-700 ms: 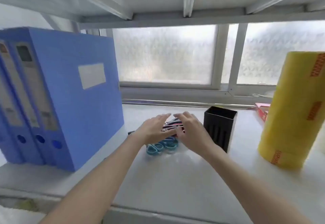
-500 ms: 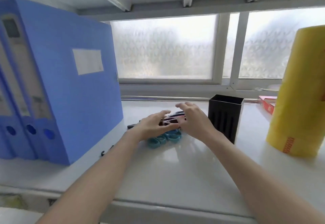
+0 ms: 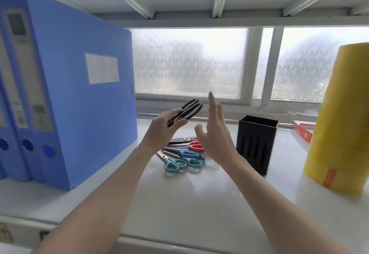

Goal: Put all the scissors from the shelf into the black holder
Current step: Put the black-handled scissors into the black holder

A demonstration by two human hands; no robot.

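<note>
My left hand [image 3: 161, 132] holds a pair of black-handled scissors [image 3: 189, 110] lifted above the shelf, handles pointing up and right. My right hand [image 3: 215, 134] is raised just right of them, fingers spread, holding nothing. Under both hands a pile of scissors lies on the white shelf [image 3: 179, 204]: a teal pair [image 3: 175, 165], a blue pair [image 3: 187, 154], a red pair [image 3: 196, 147] and a dark pair [image 3: 183, 139] at the back. The black holder [image 3: 256, 144] stands upright just right of the pile, its opening showing nothing inside.
Blue file boxes [image 3: 69, 94] stand in a row on the left. A tall yellow roll [image 3: 341, 118] stands at the right, with a red box [image 3: 302, 132] behind it. A frosted window closes the back; the upper shelf's underside is low overhead.
My left hand has lifted the black-handled scissors off the pile. My right hand has risen from the pile and opened. The camera has moved closer.
</note>
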